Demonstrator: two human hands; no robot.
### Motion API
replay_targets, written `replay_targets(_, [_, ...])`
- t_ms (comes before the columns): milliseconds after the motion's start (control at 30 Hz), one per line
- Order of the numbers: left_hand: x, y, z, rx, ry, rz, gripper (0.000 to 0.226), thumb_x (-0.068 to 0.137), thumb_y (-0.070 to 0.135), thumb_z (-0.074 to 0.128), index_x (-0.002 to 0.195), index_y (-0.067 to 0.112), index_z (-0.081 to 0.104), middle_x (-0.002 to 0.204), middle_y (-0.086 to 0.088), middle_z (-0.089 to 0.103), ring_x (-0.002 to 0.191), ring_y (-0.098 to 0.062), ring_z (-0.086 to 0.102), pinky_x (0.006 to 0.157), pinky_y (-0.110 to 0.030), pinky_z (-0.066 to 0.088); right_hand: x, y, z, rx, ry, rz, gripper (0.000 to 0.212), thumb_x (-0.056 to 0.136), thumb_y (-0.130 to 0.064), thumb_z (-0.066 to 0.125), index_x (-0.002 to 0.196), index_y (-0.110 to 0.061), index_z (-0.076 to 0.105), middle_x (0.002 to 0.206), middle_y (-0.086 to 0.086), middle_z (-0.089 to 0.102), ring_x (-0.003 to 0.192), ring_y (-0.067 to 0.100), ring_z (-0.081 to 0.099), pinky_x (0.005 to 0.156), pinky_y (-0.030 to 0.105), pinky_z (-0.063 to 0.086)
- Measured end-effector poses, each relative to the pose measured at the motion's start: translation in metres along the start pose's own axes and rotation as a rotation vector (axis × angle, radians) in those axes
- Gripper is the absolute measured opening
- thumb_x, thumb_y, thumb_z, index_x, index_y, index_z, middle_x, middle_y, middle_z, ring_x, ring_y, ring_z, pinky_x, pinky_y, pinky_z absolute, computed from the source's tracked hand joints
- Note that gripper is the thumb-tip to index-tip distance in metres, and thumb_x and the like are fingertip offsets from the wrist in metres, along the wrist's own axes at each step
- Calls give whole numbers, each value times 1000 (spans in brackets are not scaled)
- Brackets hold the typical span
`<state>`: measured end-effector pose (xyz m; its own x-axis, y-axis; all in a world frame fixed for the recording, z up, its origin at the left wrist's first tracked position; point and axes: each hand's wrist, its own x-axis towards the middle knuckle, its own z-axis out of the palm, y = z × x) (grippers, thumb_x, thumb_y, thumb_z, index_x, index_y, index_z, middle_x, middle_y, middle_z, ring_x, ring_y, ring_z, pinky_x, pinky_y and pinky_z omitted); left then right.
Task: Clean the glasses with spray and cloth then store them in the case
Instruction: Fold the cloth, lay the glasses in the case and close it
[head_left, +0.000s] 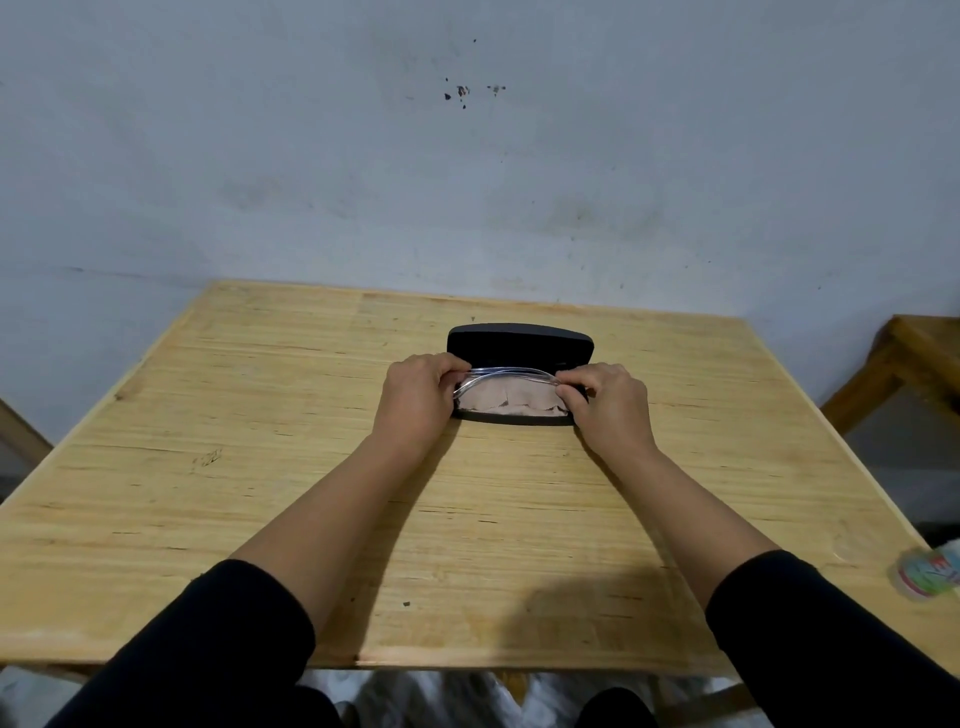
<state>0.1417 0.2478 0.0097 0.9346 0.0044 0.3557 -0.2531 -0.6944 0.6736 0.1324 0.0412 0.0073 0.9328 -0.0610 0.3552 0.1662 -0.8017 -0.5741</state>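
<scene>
The glasses (501, 375), clear-framed and folded, lie across the open case (519, 345), long axis running left to right, over a pinkish cloth (511, 401) in the tray. Left hand (418, 397) pinches the left end, right hand (608, 402) the right, fingers curled on the frame. Both are equally near; the glasses probably just need lowering straight down. The case sits mid-counter (260, 493), a spray bottle (930, 571) at the right edge

Fingertips: we cannot see those of the left hand (418, 397) or right hand (610, 402); they curl out of sight at the glasses (506, 375).
Case (519, 345): both ends hidden behind the hands.
Cloth (511, 402): we see only its middle.
Spray bottle (930, 574): blurred, cut by the right edge.
Worktop (260, 467): corners cut off.
</scene>
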Motion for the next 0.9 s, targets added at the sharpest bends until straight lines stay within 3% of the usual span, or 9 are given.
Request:
replay_targets(133, [-5, 1, -3, -46, 2, -32, 19, 87, 15, 61, 104, 11, 70, 99, -7, 73, 92, -19, 66, 83, -15, 40, -1, 0, -1, 27, -15, 9, 22, 81, -15, 70, 102, -8, 72, 106, 9, 69, 104, 23, 60, 89, 22, 38])
replay_targets(300, [-18, -3, -9, -175, 4, -208, 52, 76, 38, 72, 121, 17, 58, 115, -1, 66, 100, -7, 59, 89, -18, 41, -7, -3, -11, 284, 99, 236, 25, 79, -29, 71, 100, -16, 73, 100, -5, 68, 85, 5, 60, 73, 8, 42])
replay_targets(433, [-26, -4, -11, -232, -114, -267, 86, 58, 34, 86, 132, 15, 47, 121, -5, 62, 107, -12, 58, 99, -24, 43, -1, 1, -18, 567, 112, 474, 32, 80, -43, 66, 106, -24, 68, 98, -10, 69, 93, 6, 64, 87, 29, 52])
replay_targets(533, [-26, -5, -12, -248, -120, -275, 83, 61, 22, 85, 134, 14, 44, 118, -4, 65, 97, -7, 58, 96, -20, 42, 9, 5, -19, 744, -9, 523, 35, 83, -44, 64, 108, -19, 69, 94, -5, 70, 88, 12, 65, 95, 35, 51])
replay_targets(600, [-25, -5, -12, -265, -116, -286, 80, 63, 20, 84, 133, 14, 45, 117, -3, 66, 94, -5, 58, 90, -15, 41, 15, 6, -20, 795, -57, 540, 31, 83, -45, 63, 96, -19, 71, 86, 3, 69, 80, 16, 62, 95, 34, 51])
replay_targets(700, [-25, -7, -12, -300, -115, -300, 79, 63, 18, 84, 132, 14, 47, 117, -3, 66, 94, -4, 59, 81, -5, 37, 20, 6, -22, 846, -65, 589, 36, 78, -45, 67, 98, -15, 69, 87, 10, 68, 79, 20, 63, 94, 35, 52])
replay_targets(800, [-24, -8, -11, -310, -115, -303, 76, 63, 16, 84, 130, 13, 49, 117, -4, 67, 93, -2, 59, 82, -5, 37, 22, 6, -21, 897, -78, 613, 44, 68, -47, 74, 94, -11, 72, 92, 14, 69, 81, 23, 63, 93, 35, 53])
replay_targets(900, [-24, -8, -10, -298, -111, -309, 74, 63, 17, 84, 129, 14, 50, 116, -4, 67, 91, -1, 59, 78, -2, 37, 22, 4, -20, 936, -49, 635, 43, 70, -35, 77, 102, -7, 70, 99, 11, 72, 87, 21, 66, 91, 33, 54])
